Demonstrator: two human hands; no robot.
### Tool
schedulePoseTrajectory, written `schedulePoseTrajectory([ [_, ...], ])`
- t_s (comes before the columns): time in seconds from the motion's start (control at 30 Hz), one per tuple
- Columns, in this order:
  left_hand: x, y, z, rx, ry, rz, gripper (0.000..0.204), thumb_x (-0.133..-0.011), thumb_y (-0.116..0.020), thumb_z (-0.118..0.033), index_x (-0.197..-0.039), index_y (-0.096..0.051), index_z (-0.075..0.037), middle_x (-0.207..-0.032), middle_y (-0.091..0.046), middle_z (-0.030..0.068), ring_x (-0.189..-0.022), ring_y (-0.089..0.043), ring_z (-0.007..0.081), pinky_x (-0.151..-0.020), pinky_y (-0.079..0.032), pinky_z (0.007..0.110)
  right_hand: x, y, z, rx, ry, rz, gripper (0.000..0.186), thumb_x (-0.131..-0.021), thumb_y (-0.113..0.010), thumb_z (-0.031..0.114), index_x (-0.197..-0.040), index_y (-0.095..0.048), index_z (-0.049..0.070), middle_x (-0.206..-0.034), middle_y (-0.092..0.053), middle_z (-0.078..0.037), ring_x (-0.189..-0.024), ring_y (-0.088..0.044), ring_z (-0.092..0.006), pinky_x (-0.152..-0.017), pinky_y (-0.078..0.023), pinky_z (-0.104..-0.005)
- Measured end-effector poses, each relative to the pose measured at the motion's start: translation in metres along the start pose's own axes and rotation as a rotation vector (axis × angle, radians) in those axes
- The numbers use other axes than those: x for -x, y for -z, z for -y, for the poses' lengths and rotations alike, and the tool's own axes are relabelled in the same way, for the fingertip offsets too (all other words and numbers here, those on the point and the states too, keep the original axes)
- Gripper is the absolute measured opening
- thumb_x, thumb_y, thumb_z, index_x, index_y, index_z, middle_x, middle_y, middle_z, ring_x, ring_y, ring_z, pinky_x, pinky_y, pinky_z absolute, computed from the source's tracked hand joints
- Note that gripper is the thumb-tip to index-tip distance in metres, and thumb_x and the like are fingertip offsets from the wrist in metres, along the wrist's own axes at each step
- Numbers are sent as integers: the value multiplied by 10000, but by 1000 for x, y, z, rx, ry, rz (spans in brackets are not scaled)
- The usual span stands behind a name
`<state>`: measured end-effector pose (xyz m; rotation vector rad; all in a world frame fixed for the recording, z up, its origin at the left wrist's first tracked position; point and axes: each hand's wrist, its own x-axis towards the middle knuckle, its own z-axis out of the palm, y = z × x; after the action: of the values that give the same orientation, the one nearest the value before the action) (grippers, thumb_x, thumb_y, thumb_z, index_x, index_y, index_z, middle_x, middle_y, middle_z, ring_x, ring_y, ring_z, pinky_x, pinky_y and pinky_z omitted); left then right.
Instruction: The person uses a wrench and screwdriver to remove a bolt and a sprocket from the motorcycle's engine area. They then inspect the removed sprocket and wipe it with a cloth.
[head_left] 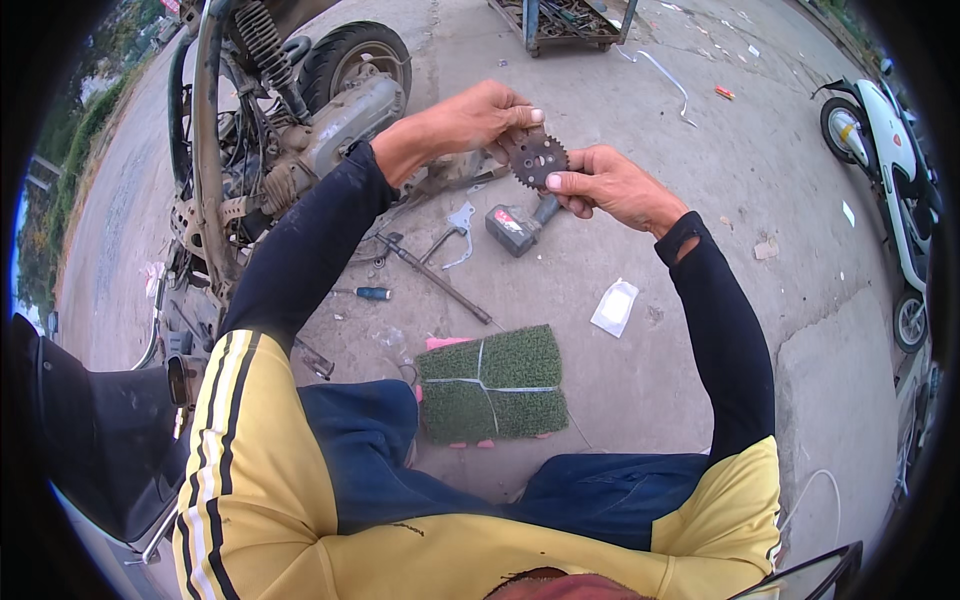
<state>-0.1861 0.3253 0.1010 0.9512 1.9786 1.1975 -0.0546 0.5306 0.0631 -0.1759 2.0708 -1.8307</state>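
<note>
Pinched at the rim in the left grip (484,116) and the right grip (615,190) — a dark brown, round, toothed metal wheel with holes (538,162). Held up near the far end of the dark grey power tool with a red mark (514,230). Could slip if greasy or pinched too loosely. Could then drop onto the power tool, or hit the grey concrete floor (590,255) beside the power tool and chip a tooth. Could also nick bare skin — pointy teeth right by the thumbs (556,182).
</note>
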Motion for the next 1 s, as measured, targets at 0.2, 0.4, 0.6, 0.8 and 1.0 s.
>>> schedulePoseTrajectory([
  [0.2,0,6,2,-38,4,-35,418,-1069,-553,-346,-1023,-710,39,-829,-717,87,-709,-701,146,-627,-588,282,-2,0,-2,1,15,-24,309,-980,-700,301,-1012,-696,-6,-718,-574,30,-625,-524,-54,-567,-427,-217],
  [0.4,0,7,2,-18,32,-41,504,-1041,-571,-454,-1005,-712,28,-792,-682,70,-685,-678,135,-632,-590,266,-3,2,-4,3,12,-40,298,-986,-690,287,-1006,-694,-10,-716,-568,30,-622,-517,-54,-561,-419,-222],
  [0.6,2,8,-1,-51,9,-47,540,-1027,-579,-491,-996,-709,33,-792,-686,85,-685,-689,146,-639,-597,265,-3,3,-1,12,5,-17,279,-993,-678,279,-989,-671,1,-757,-575,21,-652,-535,-60,-580,-450,-221],
  [0.8,4,9,-3,-81,10,-37,554,-1013,-593,-504,-1037,-721,34,-828,-704,111,-706,-709,162,-646,-610,267,-2,3,0,-18,-9,-17,256,-1006,-655,266,-976,-659,12,-767,-581,20,-654,-533,-59,-582,-450,-221],
  [1.0,1,10,2,-91,7,-31,551,-1010,-598,-507,-1052,-723,28,-855,-713,100,-728,-698,147,-659,-604,262,-3,5,-5,-32,-20,-4,250,-1016,-633,264,-964,-652,20,-785,-586,25,-660,-537,-58,-585,-452,-223],
])
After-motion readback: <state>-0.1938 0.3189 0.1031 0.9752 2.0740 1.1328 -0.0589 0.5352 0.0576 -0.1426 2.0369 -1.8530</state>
